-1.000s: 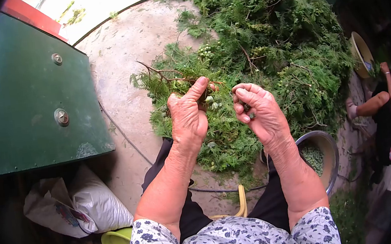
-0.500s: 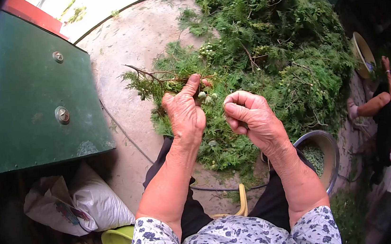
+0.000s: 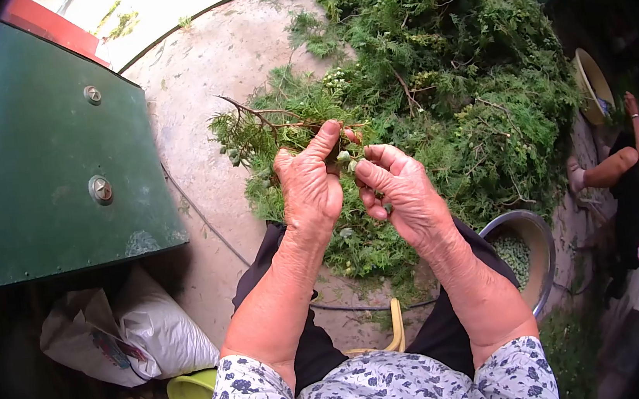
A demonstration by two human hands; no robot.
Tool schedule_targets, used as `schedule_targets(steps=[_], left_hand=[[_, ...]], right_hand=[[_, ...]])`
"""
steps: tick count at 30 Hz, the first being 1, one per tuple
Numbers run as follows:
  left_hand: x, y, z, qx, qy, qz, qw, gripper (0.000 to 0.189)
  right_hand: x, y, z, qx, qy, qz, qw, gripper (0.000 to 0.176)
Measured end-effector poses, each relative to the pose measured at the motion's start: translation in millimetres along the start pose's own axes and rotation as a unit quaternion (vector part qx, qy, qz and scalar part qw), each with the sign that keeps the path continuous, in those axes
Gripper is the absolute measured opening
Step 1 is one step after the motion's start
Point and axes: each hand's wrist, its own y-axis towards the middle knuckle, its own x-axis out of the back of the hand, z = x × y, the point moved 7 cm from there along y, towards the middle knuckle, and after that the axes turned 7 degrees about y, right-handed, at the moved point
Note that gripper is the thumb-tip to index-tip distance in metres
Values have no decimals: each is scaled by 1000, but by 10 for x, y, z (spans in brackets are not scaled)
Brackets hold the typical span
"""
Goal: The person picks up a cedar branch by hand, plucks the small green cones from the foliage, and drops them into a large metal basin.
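My left hand is closed around a leafy conifer branch, its brown stem pointing up and left. Small pale green cones hang from the branch just beyond my left thumb. At these cones, the thumb and forefinger of my right hand pinch one of them. Something small and green also shows below its curled fingers, perhaps another cone. Both hands are above a large heap of cut conifer branches on the ground.
Beside my right knee stands a metal bowl holding many small green cones. To the left are a green metal panel, white sacks and a lime-green basin. A dark cable crosses the floor. Another person sits at right near a pale basin.
My right hand has moved slightly up and left to the cones and now pinches one. My left hand and its branch have shifted a little to the right.
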Motion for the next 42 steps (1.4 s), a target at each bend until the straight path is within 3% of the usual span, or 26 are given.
schedule_targets(steps=[3,6,9,11,13,15,17,22,23,27,30,31,33,40,42], left_hand=[[-10,8,35,-1,14,36,999,13],[39,0,11,1,58,0,998,14],[-33,-98,-34,6,40,-1,999,14],[27,12,-25,-30,30,-18,999,16],[157,90,-178,-86,5,-93,992,19],[211,111,-234,-52,43,-109,992,24],[90,72,-209,-83,2,-42,996,28],[38,6,-168,-78,-4,-45,996,29],[14,-4,-176,-91,14,-38,995,22],[-20,-43,-160,-113,59,-21,992,15],[5,-52,-113,-106,57,-44,992,16],[14,-58,-103,-107,61,-54,991,17],[29,-71,-53,-115,73,-64,989,18],[33,-95,-1,-71,42,-57,995,24],[47,-76,8,-70,37,-46,996,24]], right_hand=[[6,-7,11,13,-75,9,997,17],[-38,-47,-5,-19,-100,31,994,19],[-117,-81,17,-40,-57,80,994,21],[-121,-103,51,-34,-50,76,995,19],[-254,-235,35,-63,-158,141,975,20],[-228,-208,-37,-66,-117,139,981,21],[-150,-143,1,-40,-3,89,995,23],[-2,-48,85,-7,69,46,997,25],[-2,-48,85,-6,69,45,997,25],[0,-70,128,70,-24,-13,997,15],[-41,-139,288,245,-282,-76,924,18],[-55,-136,281,245,-282,-76,924,18],[-167,-196,376,339,-362,-72,865,21],[-192,-181,370,401,-414,-70,814,25],[-183,-168,370,378,-403,-65,831,22]])
